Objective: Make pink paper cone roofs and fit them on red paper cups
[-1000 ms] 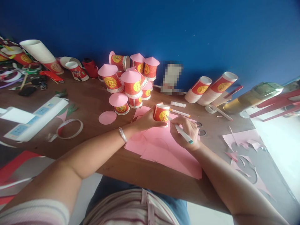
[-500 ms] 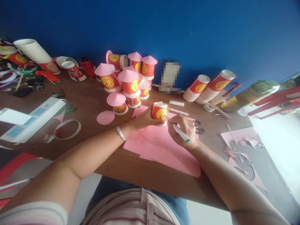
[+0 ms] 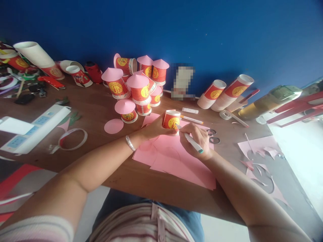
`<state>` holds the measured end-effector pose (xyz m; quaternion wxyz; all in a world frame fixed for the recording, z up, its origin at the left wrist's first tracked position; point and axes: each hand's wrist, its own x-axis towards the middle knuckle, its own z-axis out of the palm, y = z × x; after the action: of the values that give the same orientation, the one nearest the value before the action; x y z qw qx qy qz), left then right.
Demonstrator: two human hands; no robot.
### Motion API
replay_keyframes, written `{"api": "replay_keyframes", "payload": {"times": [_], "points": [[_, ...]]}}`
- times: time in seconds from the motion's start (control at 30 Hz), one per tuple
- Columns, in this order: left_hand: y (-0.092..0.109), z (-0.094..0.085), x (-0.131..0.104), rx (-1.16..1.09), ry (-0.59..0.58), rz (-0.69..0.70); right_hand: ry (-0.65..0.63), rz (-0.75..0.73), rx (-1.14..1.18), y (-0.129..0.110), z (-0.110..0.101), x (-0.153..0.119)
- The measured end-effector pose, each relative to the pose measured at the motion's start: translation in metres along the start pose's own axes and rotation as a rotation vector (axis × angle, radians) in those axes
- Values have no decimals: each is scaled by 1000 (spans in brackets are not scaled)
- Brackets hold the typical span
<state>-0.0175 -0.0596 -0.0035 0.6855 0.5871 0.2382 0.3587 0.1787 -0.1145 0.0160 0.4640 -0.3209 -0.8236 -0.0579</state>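
My left hand (image 3: 157,128) is closed round the left side of a red paper cup (image 3: 169,118) with a yellow round emblem, held above pink paper sheets (image 3: 174,156). In my right hand (image 3: 198,136) is a white marker pen (image 3: 193,142) with a green end. Its tip meets the front of the cup near the emblem, though fine contact is hard to make out. Left of the cup lies a pink paper disc (image 3: 113,126). Behind it stand several red cups with pink paper cones, one of them a coned cup (image 3: 128,111).
Scissors (image 3: 214,136) lie right of my right hand. Behind are an orange pen (image 3: 191,119), a white glue stick (image 3: 190,110) and stacked cups (image 3: 232,92). A power strip (image 3: 35,127) and a tape roll (image 3: 72,138) lie left; paper scraps (image 3: 259,148) lie right.
My right hand and the marker have shifted slightly left, with the marker tip over the emblem. The cup stays in my left hand, nearly still.
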Motion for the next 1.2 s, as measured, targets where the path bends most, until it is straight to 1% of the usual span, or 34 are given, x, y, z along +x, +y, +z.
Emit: {"api": "replay_keyframes", "payload": {"times": [0.13, 0.3, 0.43, 0.57, 0.7, 0.9, 1.2], "points": [[-2, -1, 0, 17, 3, -1, 3, -15, -17, 1, 1, 0], [-3, -3, 0, 52, 13, -7, 6, -15, 17, 4, 4, -5], [-1, -3, 0, 48, -25, -2, -3, -2, 1, 6, 6, -7], [1, -2, 0, 32, -37, -5, 17, 26, -15, 3, 6, -4], [3, -1, 0, 37, -38, -19, 23, 18, -31, 1, 4, -1], [1, -2, -1, 32, 4, -32, 61, 9, -87, 3, 5, -2], [2, -1, 0, -4, -25, -19, 57, 3, -106, 0, 4, 0]]}}
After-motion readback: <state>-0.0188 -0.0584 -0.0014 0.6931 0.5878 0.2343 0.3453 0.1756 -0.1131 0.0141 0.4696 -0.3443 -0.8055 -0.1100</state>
